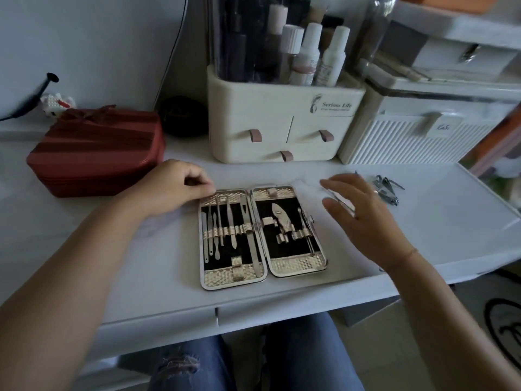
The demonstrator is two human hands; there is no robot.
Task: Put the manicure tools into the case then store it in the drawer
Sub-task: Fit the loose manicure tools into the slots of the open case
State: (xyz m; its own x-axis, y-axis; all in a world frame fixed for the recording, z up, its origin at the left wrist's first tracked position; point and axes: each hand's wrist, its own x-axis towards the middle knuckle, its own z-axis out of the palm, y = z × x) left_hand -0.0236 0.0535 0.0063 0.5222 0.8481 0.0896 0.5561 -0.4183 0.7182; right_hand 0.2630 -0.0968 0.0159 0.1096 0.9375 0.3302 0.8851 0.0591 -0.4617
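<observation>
Viewpoint: a person is sitting at a white table (423, 244), looking down at both bare hands; blue jeans are showing below the near edge.
Case: a gold-trimmed manicure case (262, 238) is lying open flat at the middle of the table, its two black-lined halves side by side.
Tools in case: slim metal tools (225, 230) are sitting under the strap of the left half; a nipper (280, 218) and thin tools are sitting in the right half.
Loose tools: a small pile of metal clippers (387, 189) is lying on the table, right of the case and apart from it.
Left hand: the left hand (172, 187) is resting at the case's far left corner, fingers curled in, thumb and fingertips touching the rim.
Right hand: the right hand (363, 213) is hovering right of the case, fingers spread; a thin metal tool seems to be lying against the fingers, though blur is making the grip unclear.
Far side: a cream organiser (282, 122) with three closed pull-tab drawers is standing behind the case; a red box (95, 153) is sitting to the far left.
</observation>
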